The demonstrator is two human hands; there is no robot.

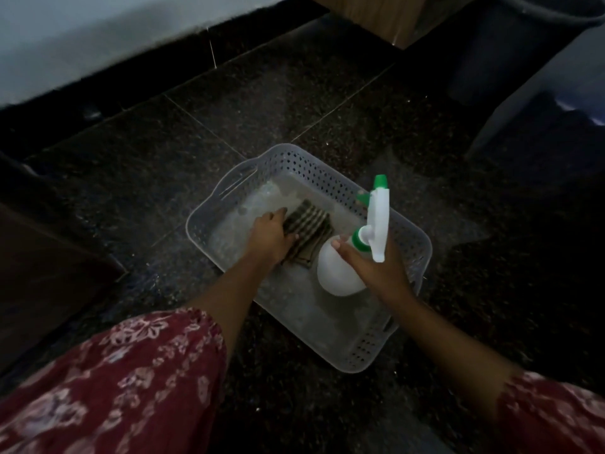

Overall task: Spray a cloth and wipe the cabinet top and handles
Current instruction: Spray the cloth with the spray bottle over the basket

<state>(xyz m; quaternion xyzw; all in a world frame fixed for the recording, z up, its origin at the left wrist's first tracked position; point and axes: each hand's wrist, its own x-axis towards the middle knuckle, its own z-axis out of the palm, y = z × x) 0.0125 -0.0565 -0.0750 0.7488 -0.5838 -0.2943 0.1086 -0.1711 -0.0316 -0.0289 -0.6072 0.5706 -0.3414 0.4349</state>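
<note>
A pale perforated plastic basket (330, 172) sits on the dark speckled floor. Inside it lies a folded striped cloth (311, 226), dark with light bands. My left hand (270, 239) reaches into the basket and its fingers close on the cloth's left edge. My right hand (376, 265) grips a white spray bottle (337, 273) by the neck, just above the basket's right side. The bottle's white trigger head with a green nozzle (379, 204) points up and away from me.
A wooden cabinet corner (376, 14) stands at the top middle, beyond the basket. A dark bin (510, 44) stands at the top right. A pale wall (82, 34) with a dark skirting runs along the top left. Dark furniture (42, 257) borders the left.
</note>
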